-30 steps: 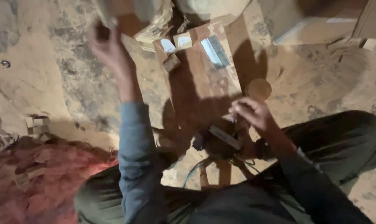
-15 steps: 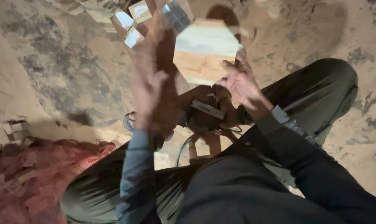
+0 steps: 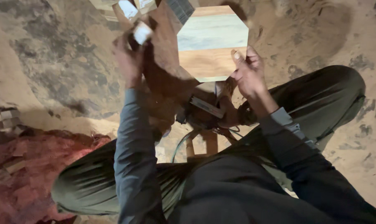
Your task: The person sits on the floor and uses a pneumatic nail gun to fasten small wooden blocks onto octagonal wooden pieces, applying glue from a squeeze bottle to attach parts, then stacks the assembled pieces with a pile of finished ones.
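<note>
Sat on the sandy floor (image 3: 51, 62), knees spread, dark trousers nearest the camera, grey-blue sleeves running up from there. Between my knees a wooden stand (image 3: 202, 143) with a green cable (image 3: 180, 143) looped at its base, dark tool with a metal bar (image 3: 206, 107) lying on top of it, partly hidden by my arms. Red-brown heap of rubble (image 3: 18, 166) off to my left, a few small wood offcuts (image 3: 5, 118) just past it. My right hand (image 3: 248, 74) gripped the octagonal wooden piece (image 3: 213, 41) at its lower right edge, thumb flat on the face, other fingers curled behind it, so pinching the piece. Piece was held up over the brown board (image 3: 163, 49), tilted toward me, upper half pale grey-green, lower half warm wood grain. My left hand (image 3: 130, 58) was blurred, raised just left of the piece, apart from it, fingers closed around a small white block (image 3: 142, 32); exact finger layout couldn't be told from the blur. Farthest out, at the top edge, more small pale blocks (image 3: 128, 8) and a dark ribbed block (image 3: 180, 8) sat on the far end of the board.
</note>
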